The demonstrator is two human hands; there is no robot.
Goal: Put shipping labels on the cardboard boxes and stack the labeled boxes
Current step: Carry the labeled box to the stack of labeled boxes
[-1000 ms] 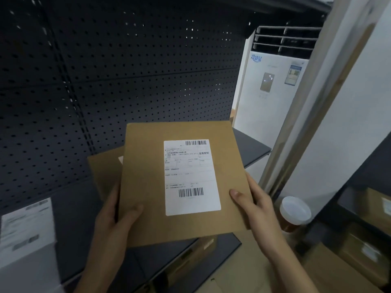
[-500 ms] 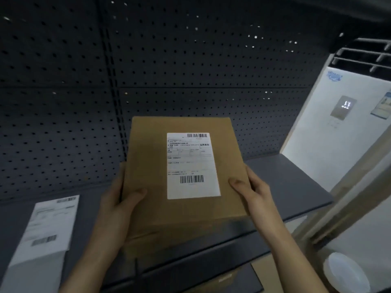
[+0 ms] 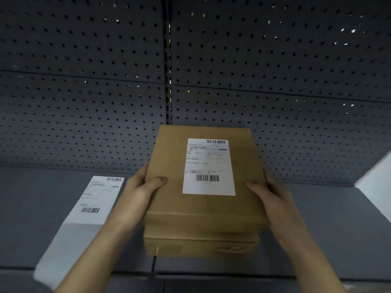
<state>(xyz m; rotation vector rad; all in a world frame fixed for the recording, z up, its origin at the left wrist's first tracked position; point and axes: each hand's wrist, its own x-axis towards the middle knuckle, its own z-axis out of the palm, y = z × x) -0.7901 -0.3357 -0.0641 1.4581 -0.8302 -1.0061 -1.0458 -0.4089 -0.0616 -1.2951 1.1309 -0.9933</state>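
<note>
My left grip (image 3: 139, 191) and right grip (image 3: 268, 193) clasp the top box (image 3: 173, 208), bearing 1 label (image 3: 208, 167), atop the bottom box (image 3: 201, 244): 2 boxes on 1 shelf (image 3: 328, 218). 1 label sheet (image 3: 99, 195) lies left.

Dim, soft overhead light; slight motion blur, edges bowed

Both forearms reach forward from the lower edge of the view. The left hand (image 3: 143, 187) grips the left side of the upper box (image 3: 209, 206), thumb laid on top, fingers hidden behind the edge; the right hand (image 3: 268, 193) mirrors it on the right side.
</note>
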